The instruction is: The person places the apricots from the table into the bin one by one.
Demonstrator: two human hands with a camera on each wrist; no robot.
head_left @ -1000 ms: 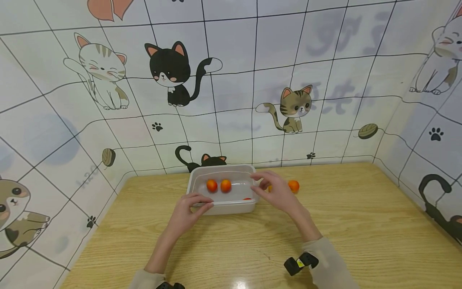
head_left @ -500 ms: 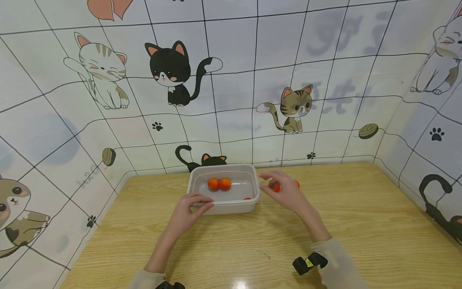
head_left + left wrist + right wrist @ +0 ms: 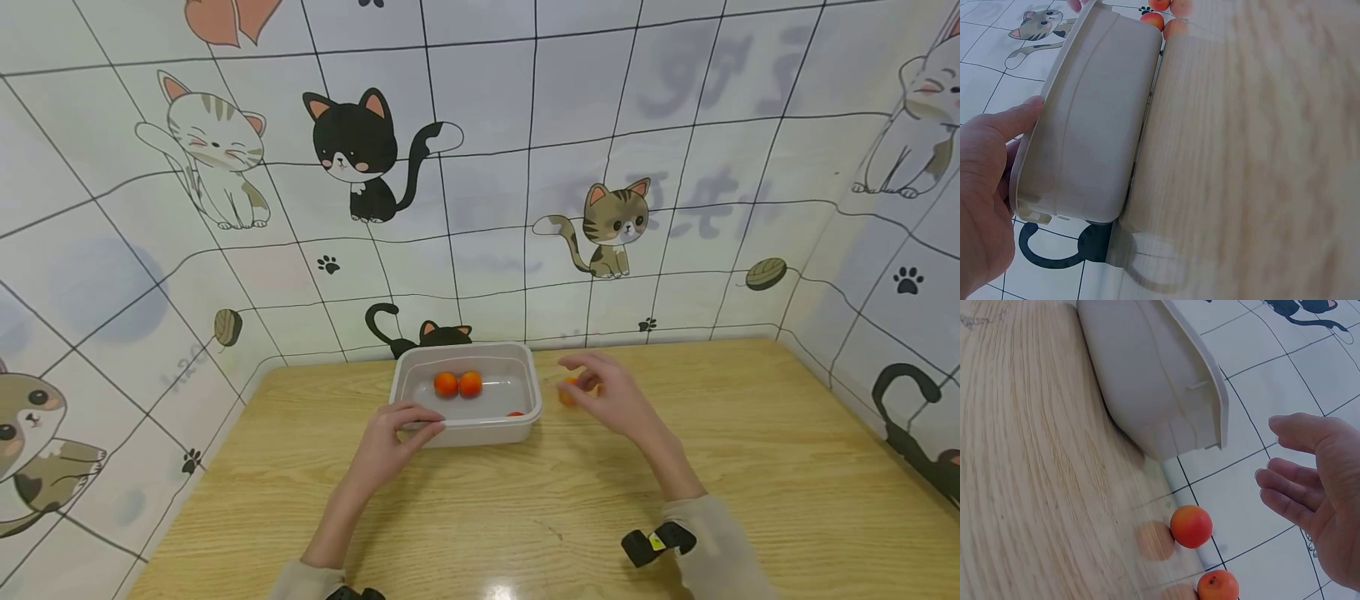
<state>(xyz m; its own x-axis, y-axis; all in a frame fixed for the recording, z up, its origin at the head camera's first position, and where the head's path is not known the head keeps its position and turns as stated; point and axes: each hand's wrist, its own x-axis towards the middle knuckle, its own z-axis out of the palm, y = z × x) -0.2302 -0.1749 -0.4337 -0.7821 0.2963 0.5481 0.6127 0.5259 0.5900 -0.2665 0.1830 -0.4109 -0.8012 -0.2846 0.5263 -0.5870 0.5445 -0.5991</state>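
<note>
My left hand (image 3: pixel 393 442) pinches the front-left rim of a pale plastic box (image 3: pixel 480 432); in the left wrist view the thumb lies on the rim's outside. Inside sit two small round orange-red fruits (image 3: pixel 446 384), side by side, and the front wall mostly hides a third (image 3: pixel 514 414). To the right of the box, my right hand (image 3: pixel 611 396) hovers with nothing in its fingers, thumb and forefinger apart. Partly behind it is another orange-red fruit (image 3: pixel 566 393). In the right wrist view two fruits lie on the table, one (image 3: pixel 1191 526) nearer the box, the other (image 3: pixel 1217 586) with a dark spot.
The wooden table (image 3: pixel 525 517) backs onto a wall (image 3: pixel 487 192) covered with cat drawings and grid lines. Close behind the box stands that wall. More wall panels rise on the left and right.
My right hand has moved right, from over the box's right rim to above the fruits beside it. The two fruits in the box have rolled together. My left hand stays on the rim.
</note>
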